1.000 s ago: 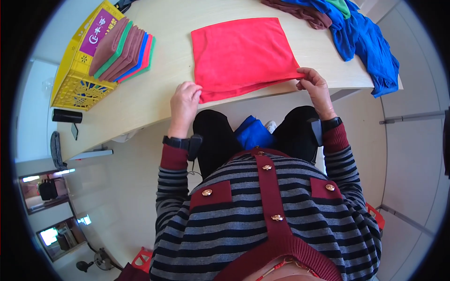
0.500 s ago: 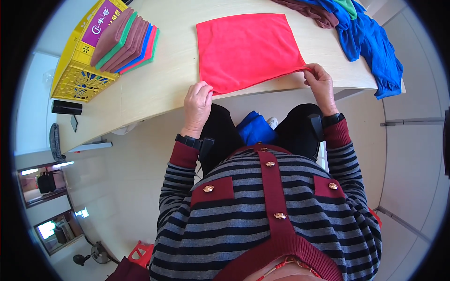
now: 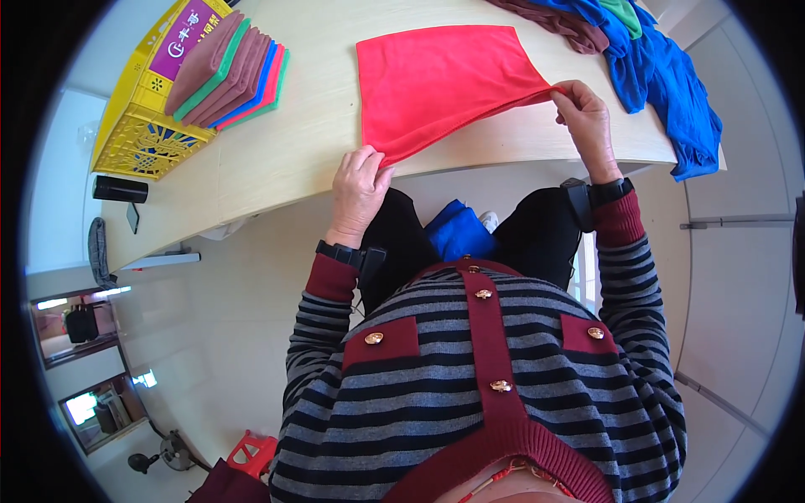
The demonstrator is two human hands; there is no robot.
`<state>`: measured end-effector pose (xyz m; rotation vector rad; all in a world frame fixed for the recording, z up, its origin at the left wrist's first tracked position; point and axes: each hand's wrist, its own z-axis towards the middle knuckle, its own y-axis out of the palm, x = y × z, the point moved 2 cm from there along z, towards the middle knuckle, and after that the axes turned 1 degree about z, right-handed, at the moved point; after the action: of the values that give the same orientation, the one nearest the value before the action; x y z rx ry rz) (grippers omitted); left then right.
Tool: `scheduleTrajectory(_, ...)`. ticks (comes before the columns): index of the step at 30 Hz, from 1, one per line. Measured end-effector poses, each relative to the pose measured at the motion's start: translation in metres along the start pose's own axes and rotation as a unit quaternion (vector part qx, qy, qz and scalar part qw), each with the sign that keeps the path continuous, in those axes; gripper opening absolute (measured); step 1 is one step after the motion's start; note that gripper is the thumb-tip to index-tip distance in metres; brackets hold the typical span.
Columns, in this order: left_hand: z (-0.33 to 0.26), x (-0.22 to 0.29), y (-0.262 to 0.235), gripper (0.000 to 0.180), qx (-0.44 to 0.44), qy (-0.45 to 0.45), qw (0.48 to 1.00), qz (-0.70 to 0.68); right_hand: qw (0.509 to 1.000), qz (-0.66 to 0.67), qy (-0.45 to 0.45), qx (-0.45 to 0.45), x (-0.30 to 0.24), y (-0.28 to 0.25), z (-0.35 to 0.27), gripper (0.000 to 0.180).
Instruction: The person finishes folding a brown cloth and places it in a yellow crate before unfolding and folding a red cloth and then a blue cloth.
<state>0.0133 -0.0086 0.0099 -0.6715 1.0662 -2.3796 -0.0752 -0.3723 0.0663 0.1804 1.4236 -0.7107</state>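
A red cloth [image 3: 444, 88] lies spread on the pale wooden table [image 3: 319, 109] in front of me. At its near left corner, my left hand [image 3: 359, 186] is closed, pinching the edge between thumb and fingers. My right hand [image 3: 585, 121] pinches the near right corner and holds it up off the tabletop. Between the two hands the near edge rises in a slanting curve to the right. The far part of the cloth rests flat.
Folded brown, green, blue and red cloths [image 3: 231, 80] lean against a yellow crate [image 3: 151, 142] at left. Beside it are a black cylinder [image 3: 120, 190] and a small dark flat object [image 3: 132, 219]. Loose blue cloths [image 3: 671, 92] and brown cloth [image 3: 558, 23] are heaped at right, partly overhanging the edge.
My right hand has moved up and away from me, lifting the near right corner of the red cloth. My left hand has barely shifted and keeps its pinch.
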Motion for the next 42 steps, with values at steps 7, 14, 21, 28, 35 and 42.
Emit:
scheduleTrajectory(7, -0.003, -0.016, 0.002, 0.021, 0.018, -0.013, 0.999, 0.039, 0.998, -0.039, -0.040, -0.013, -0.030, 0.012, 0.009, 0.011)
scheduleTrajectory(14, 0.033, -0.046, -0.031, 0.021, 0.057, -0.059, 0.996, 0.036, 0.979, -0.167, -0.117, -0.005, -0.044, 0.002, 0.017, 0.010)
scheduleTrajectory(21, 0.089, -0.044, -0.091, 0.012, 0.099, -0.124, 0.973, -0.168, 0.986, -0.073, -0.150, -0.011, -0.068, -0.022, 0.027, 0.010)
scheduleTrajectory(28, 0.122, -0.036, -0.137, 0.016, 0.091, -0.147, 0.919, -0.355, 0.980, -0.046, -0.191, -0.032, -0.114, -0.050, 0.029, 0.009)
scheduleTrajectory(35, 0.146, -0.006, -0.193, 0.015, 0.156, -0.137, 0.856, -0.473, 0.983, 0.091, -0.132, -0.084, -0.173, -0.067, 0.021, 0.015)
scheduleTrajectory(42, 0.145, -0.006, -0.213, 0.015, 0.086, -0.153, 0.859, -0.480, 0.979, 0.122, -0.120, -0.108, -0.174, -0.071, 0.034, 0.020)
